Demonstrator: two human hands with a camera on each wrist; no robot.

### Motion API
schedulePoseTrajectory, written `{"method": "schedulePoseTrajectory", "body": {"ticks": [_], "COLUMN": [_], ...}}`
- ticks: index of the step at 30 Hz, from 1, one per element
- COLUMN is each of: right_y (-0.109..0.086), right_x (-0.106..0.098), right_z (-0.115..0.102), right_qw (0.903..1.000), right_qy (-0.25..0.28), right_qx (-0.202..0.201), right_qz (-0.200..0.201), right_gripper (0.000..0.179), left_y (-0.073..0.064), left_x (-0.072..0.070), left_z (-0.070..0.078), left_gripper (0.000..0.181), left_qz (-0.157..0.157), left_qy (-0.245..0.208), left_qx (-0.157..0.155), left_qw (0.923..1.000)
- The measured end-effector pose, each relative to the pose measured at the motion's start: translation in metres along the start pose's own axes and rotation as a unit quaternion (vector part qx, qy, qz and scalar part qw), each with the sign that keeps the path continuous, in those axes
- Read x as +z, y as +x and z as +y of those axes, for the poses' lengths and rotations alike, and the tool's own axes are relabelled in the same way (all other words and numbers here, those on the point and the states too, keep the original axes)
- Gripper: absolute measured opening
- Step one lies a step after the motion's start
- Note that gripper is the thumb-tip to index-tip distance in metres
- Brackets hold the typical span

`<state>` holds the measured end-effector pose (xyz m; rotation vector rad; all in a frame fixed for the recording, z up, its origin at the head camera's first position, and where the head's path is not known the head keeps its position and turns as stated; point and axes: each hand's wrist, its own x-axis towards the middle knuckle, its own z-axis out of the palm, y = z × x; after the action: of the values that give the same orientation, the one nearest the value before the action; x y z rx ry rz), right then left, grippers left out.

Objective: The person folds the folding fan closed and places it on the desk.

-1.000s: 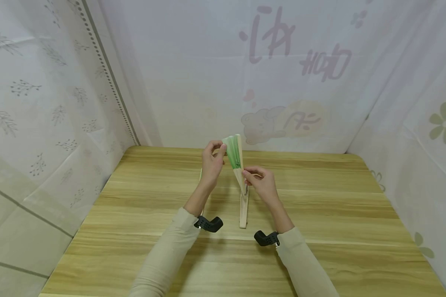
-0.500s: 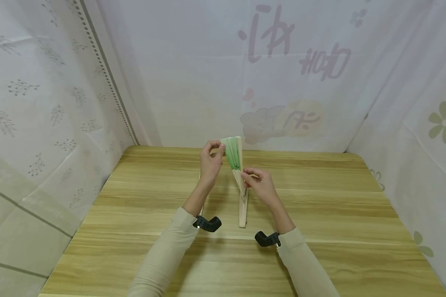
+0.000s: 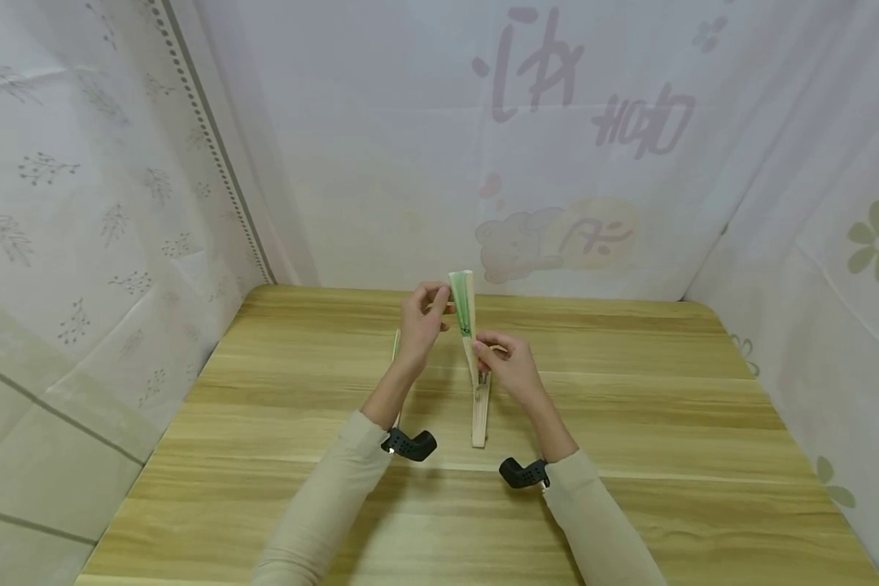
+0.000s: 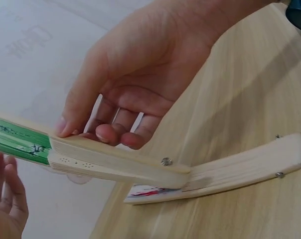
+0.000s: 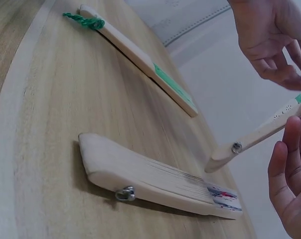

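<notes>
A green-leafed folding fan (image 3: 463,301) with pale wooden ribs is raised above the table, nearly folded. My right hand (image 3: 511,362) pinches its ribs just below the green leaf. At the leaf's upper left edge is my left hand (image 3: 422,321), thumb and fingertips at the pleats; these tips are partly hidden. In the left wrist view the right hand (image 4: 140,69) has its thumb on the guard rib and its other fingers loosely bent. Beneath the raised fan lies a second folded fan (image 5: 150,177), with red and blue marks on its leaf and a metal rivet.
Another folded fan (image 5: 140,57), green-leafed with a green tassel (image 5: 85,21), lies on the table to the left, mostly behind the left forearm in the head view. Printed curtains (image 3: 381,163) stand around the wooden table (image 3: 615,423).
The green fan's leaf spread slightly wider half a second ago, then narrowed to a slim strip. My left hand has shifted a little right with its edge; the right hand has barely moved.
</notes>
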<state>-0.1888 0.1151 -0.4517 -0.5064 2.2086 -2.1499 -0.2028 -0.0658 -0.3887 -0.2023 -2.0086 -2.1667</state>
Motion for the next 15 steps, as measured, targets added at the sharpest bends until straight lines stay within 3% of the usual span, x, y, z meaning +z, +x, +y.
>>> {"method": "schedulePoseTrajectory", "body": {"ticks": [5,10,15], "right_y": [0.003,0.002,-0.006], "right_x": [0.0,-0.001,0.0], "right_z": [0.007,0.004,-0.016], "right_qw": [0.9998,0.9993,0.9995], "right_qy": [-0.004,0.005,0.002], "right_qx": [0.015,0.036,0.029], "right_qz": [0.013,0.005,-0.014], "right_gripper": [0.027,0.026,0.023], "left_y": [0.007,0.006,0.004], "left_x": [-0.003,-0.004,-0.007], "left_z": [-0.027,-0.029,-0.028], "left_gripper": [0.026,0.027,0.025], "left_qz": [-0.041,-0.086,-0.105], "left_qy": [0.017,0.067,0.096], "left_qx": [-0.031,-0.066,-0.064], "left_qw": [0.9985,0.9919,0.9877]}}
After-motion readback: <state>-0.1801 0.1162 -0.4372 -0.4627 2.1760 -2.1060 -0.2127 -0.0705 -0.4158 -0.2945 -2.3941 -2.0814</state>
